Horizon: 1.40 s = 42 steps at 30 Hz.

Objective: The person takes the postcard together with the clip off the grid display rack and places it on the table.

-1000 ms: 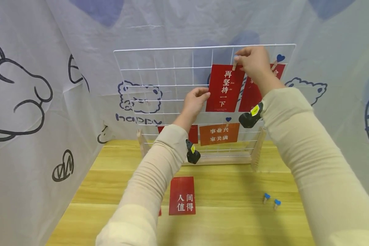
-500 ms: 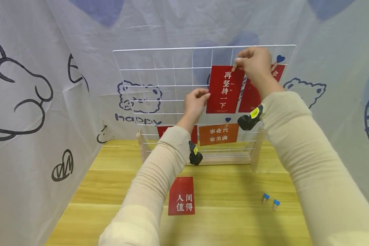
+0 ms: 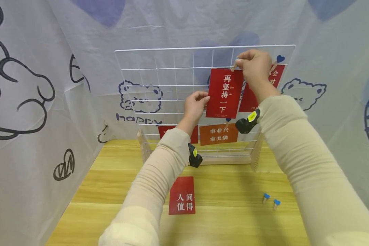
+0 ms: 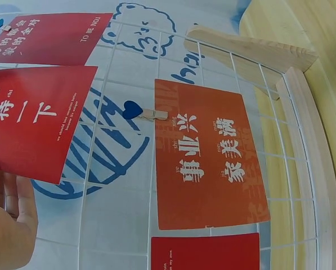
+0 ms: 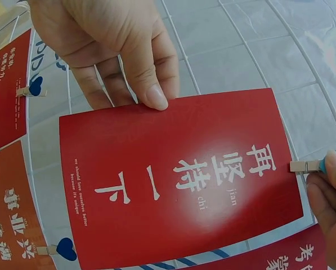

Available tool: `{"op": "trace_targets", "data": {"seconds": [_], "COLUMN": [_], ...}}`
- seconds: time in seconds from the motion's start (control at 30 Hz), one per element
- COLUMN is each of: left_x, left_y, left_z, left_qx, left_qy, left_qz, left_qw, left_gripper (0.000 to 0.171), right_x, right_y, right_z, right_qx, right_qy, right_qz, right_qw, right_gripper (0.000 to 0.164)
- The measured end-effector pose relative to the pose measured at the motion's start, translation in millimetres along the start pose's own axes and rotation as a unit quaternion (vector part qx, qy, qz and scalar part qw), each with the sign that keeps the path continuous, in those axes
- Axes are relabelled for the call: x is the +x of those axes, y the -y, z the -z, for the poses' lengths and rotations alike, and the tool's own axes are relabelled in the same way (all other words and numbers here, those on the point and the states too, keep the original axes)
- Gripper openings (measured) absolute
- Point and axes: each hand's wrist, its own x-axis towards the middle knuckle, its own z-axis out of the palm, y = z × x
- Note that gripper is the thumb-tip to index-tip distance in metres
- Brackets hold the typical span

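My left hand (image 3: 194, 107) pinches the left edge of a red card (image 3: 223, 108) with white characters, thumb on its front and fingers behind. At the card's top edge, my right hand (image 3: 257, 67) pinches a small wooden clothespin (image 5: 305, 166) with a blue top. The clothespin's tip meets the card's edge in the right wrist view. The card stands upright in front of a white wire grid rack (image 3: 169, 68). Another red card (image 3: 249, 100), partly behind my right hand, hangs to the right from a heart clothespin (image 3: 280, 58).
Lower on the rack hang an orange card (image 3: 219, 134) and a red card (image 3: 194, 134), each with a heart clothespin in the wrist views. On the wooden table (image 3: 227, 218) lie a red card (image 3: 182, 196) and two blue-topped clothespins (image 3: 265, 197), (image 3: 276, 204). Patterned cloth (image 3: 80, 27) hangs around.
The held red card has moved down a little against the rack, and its lower edge now overlaps the orange card's heart clothespin. Both hands have lowered slightly, keeping their pinch.
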Motion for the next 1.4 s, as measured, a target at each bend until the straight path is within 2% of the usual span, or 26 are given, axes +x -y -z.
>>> {"op": "trace_targets", "data": {"seconds": [0.23,0.4,0.67,0.8,1.03,1.23,1.3,1.4], "left_x": [-1.2,-1.6,-2.7,-3.3,-5.9,-10.8,-12.7,-16.1], "left_y": [-1.3,0.5,7.0,12.0,21.9,29.4,32.1,35.7], "left_z": [-1.0,0.7,5.4,7.4,11.8,15.9,17.1,18.9], "left_qx": [-0.002,-0.007,-0.011,-0.014,-0.025,-0.017,-0.015,-0.02], "left_qy": [0.004,0.008,0.009,0.017,0.03,0.034,0.037,0.039], "left_qz": [0.005,0.008,0.029,0.034,0.041,0.057,0.062,0.068], "left_qw": [1.0,0.9999,0.9995,0.9992,0.9984,0.9976,0.9972,0.9967], "left_gripper": [0.014,0.015,0.014,0.015,0.015,0.015,0.016,0.016], "right_x": [0,7,17,14,17,23,19,-5], "right_y": [-1,-6,-21,-28,-49,-71,-74,-58], "right_z": [2,3,9,13,14,13,14,20], "right_qx": [-0.026,-0.02,0.041,0.056,0.129,0.141,0.139,0.148], "right_qy": [-0.015,-0.027,-0.034,-0.026,-0.01,0.002,0.007,0.019], "right_qz": [0.01,0.008,0.012,0.006,-0.002,0.0,0.001,-0.015], "right_qw": [1.0,0.999,0.999,0.998,0.992,0.99,0.99,0.989], "right_gripper": [0.021,0.023,0.024,0.026,0.023,0.03,0.034,0.036]}}
